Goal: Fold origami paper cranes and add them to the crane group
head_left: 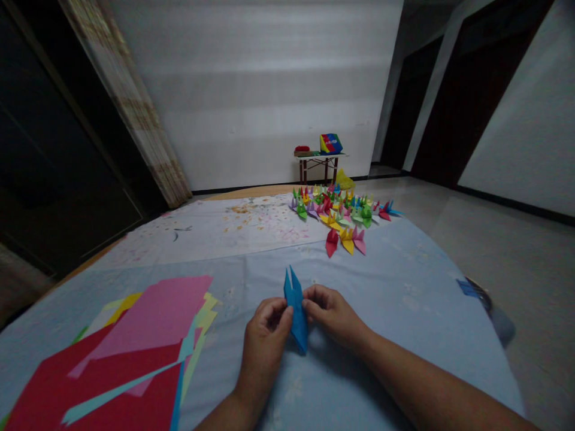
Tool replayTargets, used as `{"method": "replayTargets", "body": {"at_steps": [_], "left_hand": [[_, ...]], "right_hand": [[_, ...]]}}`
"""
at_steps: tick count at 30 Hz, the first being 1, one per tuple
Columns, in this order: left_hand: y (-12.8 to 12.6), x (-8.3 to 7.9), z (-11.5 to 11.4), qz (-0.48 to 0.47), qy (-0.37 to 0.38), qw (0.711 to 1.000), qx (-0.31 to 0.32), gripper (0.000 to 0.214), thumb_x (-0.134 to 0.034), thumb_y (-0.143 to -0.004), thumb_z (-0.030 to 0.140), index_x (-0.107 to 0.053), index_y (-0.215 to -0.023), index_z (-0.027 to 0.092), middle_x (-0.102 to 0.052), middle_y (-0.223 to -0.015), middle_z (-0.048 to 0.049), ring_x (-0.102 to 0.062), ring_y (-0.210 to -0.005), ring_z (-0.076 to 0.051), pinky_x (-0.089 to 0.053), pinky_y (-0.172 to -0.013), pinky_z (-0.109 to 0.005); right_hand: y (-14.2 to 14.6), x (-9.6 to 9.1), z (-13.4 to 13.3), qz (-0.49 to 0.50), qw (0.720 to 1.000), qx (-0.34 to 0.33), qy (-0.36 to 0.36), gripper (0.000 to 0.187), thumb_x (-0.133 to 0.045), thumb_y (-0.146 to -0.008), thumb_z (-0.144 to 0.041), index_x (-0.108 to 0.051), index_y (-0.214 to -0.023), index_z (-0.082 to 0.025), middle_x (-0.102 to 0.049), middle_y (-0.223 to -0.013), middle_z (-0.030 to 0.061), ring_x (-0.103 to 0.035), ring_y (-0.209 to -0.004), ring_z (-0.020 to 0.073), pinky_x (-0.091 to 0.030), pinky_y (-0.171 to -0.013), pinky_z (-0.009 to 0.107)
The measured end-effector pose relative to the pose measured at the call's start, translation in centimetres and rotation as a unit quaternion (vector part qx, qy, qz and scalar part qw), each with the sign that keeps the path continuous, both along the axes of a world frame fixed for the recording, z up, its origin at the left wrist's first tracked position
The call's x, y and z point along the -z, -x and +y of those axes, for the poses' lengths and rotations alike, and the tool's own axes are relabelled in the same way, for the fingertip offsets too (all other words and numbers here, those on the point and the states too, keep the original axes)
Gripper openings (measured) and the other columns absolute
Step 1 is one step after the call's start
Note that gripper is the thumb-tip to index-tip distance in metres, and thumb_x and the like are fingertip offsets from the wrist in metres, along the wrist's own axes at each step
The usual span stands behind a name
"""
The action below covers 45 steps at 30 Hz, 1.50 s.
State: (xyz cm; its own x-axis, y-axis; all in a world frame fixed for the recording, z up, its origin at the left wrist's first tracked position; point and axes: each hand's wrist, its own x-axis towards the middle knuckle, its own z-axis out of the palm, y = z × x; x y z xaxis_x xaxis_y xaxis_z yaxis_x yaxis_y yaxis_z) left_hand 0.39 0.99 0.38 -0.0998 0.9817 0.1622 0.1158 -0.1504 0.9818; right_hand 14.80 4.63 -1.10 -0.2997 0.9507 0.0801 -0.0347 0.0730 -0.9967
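Note:
A blue folded paper piece (296, 308), narrow with two points at its top, stands upright between both hands above a light blue sheet (395, 287) spread on the floor. My left hand (266, 335) pinches its left edge with curled fingers. My right hand (330, 312) pinches its right edge. To the left lies a loose pile of coloured paper sheets (135, 353), red and pink on top. Farther off, a cluster of several finished folded paper figures (341, 215) in many colours sits on the sheet.
A small table (320, 163) with a colourful box stands against the far white wall. A curtain (130, 102) hangs at left beside dark glass. Bare tiled floor runs along the right, with a dark object (487, 308) at the sheet's right edge.

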Motion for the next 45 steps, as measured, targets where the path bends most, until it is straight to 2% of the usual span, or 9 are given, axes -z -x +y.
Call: {"method": "replayTargets", "body": {"at_steps": [8, 14, 20, 24, 27, 31, 37, 40, 45], "left_hand": [[-0.3, 0.5, 0.4, -0.119, 0.048, 0.992, -0.004, 0.039, -0.069, -0.064, 0.032, -0.057, -0.098, 0.017, -0.065, -0.076, -0.0007, -0.063, -0.072, -0.016, -0.05, -0.066, -0.025], [-0.1, 0.9, 0.7, -0.13, 0.078, 0.988, 0.0, 0.048, -0.07, -0.064, 0.03, -0.044, -0.102, 0.018, -0.06, -0.07, 0.0023, -0.062, -0.064, -0.014, -0.048, -0.057, -0.023], [0.3, 1.1, 0.9, 0.001, 0.06, 0.998, 0.028, 0.021, -0.064, -0.068, 0.03, -0.055, -0.081, 0.016, -0.062, -0.07, 0.0001, -0.061, -0.065, -0.015, -0.047, -0.058, -0.024], [0.6, 1.4, 1.0, 0.155, 0.013, 0.986, 0.059, 0.015, -0.056, -0.076, 0.029, -0.063, -0.084, 0.018, -0.066, -0.078, -0.0037, -0.062, -0.072, -0.019, -0.048, -0.066, -0.03], [0.7, 1.6, 0.9, 0.283, -0.077, 0.954, 0.069, 0.014, -0.054, -0.077, 0.023, -0.066, -0.085, 0.021, -0.066, -0.084, -0.0054, -0.06, -0.082, -0.022, -0.045, -0.077, -0.035], [0.5, 1.4, 0.2, 0.464, -0.142, 0.872, 0.066, 0.019, -0.053, -0.079, 0.018, -0.066, -0.093, 0.021, -0.061, -0.106, -0.0084, -0.051, -0.102, -0.024, -0.039, -0.088, -0.041], [-0.1, 1.1, -1.1, 0.635, -0.097, 0.754, 0.137, 0.038, -0.039, -0.086, 0.01, -0.051, -0.121, 0.019, -0.054, -0.124, -0.0086, -0.046, -0.113, -0.025, -0.034, -0.094, -0.045], [-0.2, 1.1, -1.4, 0.659, -0.076, 0.733, 0.151, 0.042, -0.035, -0.087, 0.009, -0.046, -0.125, 0.019, -0.048, -0.131, -0.0085, -0.042, -0.118, -0.026, -0.031, -0.097, -0.049], [0.0, 1.3, -1.5, 0.657, -0.071, 0.734, 0.154, 0.045, -0.032, -0.087, 0.009, -0.042, -0.128, 0.024, -0.045, -0.134, -0.0062, -0.039, -0.122, -0.025, -0.028, -0.098, -0.051]], "right_hand": [[-0.1, -0.3, 0.0, -0.021, 0.999, 0.008, 0.038, 0.026, -0.058, -0.073, -0.04, -0.055, -0.073, -0.014, -0.048, -0.048, -0.0059, -0.043, -0.041, 0.0065, -0.034, -0.043, 0.019], [-0.3, -0.3, 0.2, -0.05, 0.997, 0.011, 0.061, 0.025, -0.06, -0.07, -0.038, -0.052, -0.065, -0.015, -0.05, -0.046, -0.0054, -0.041, -0.037, 0.0059, -0.029, -0.037, 0.018], [-0.9, 0.5, 0.7, -0.138, 0.989, -0.004, 0.059, 0.02, -0.057, -0.072, -0.033, -0.057, -0.065, -0.014, -0.057, -0.05, -0.0013, -0.051, -0.042, 0.0096, -0.036, -0.041, 0.019], [-1.2, 0.5, 0.5, -0.258, 0.966, 0.012, 0.008, 0.019, -0.054, -0.073, -0.03, -0.062, -0.066, -0.015, -0.061, -0.054, 0.001, -0.053, -0.044, 0.0106, -0.034, -0.042, 0.02], [-1.2, 0.0, 0.3, -0.375, 0.923, 0.037, -0.081, 0.016, -0.056, -0.072, -0.028, -0.064, -0.065, -0.017, -0.065, -0.06, 0.0032, -0.057, -0.055, 0.0138, -0.033, -0.049, 0.022], [-1.2, -0.6, 0.2, -0.495, 0.86, 0.033, -0.116, 0.015, -0.057, -0.074, -0.033, -0.065, -0.074, -0.02, -0.067, -0.073, 0.003, -0.059, -0.068, 0.0166, -0.032, -0.055, 0.024], [-1.8, -0.8, 0.2, -0.503, 0.842, 0.027, -0.192, 0.026, -0.063, -0.074, -0.036, -0.06, -0.097, -0.023, -0.061, -0.089, 0.0038, -0.054, -0.084, 0.0173, -0.037, -0.07, 0.025], [-2.0, -0.8, 0.0, -0.519, 0.81, 0.023, -0.27, 0.026, -0.06, -0.078, -0.033, -0.06, -0.103, -0.028, -0.057, -0.103, 0.0056, -0.048, -0.098, 0.0215, -0.034, -0.08, 0.033], [-2.1, -0.6, -0.6, -0.571, 0.757, -0.01, -0.317, 0.027, -0.041, -0.089, -0.032, -0.056, -0.111, -0.034, -0.047, -0.127, 0.0048, -0.034, -0.117, 0.0286, -0.025, -0.09, 0.046]]}}
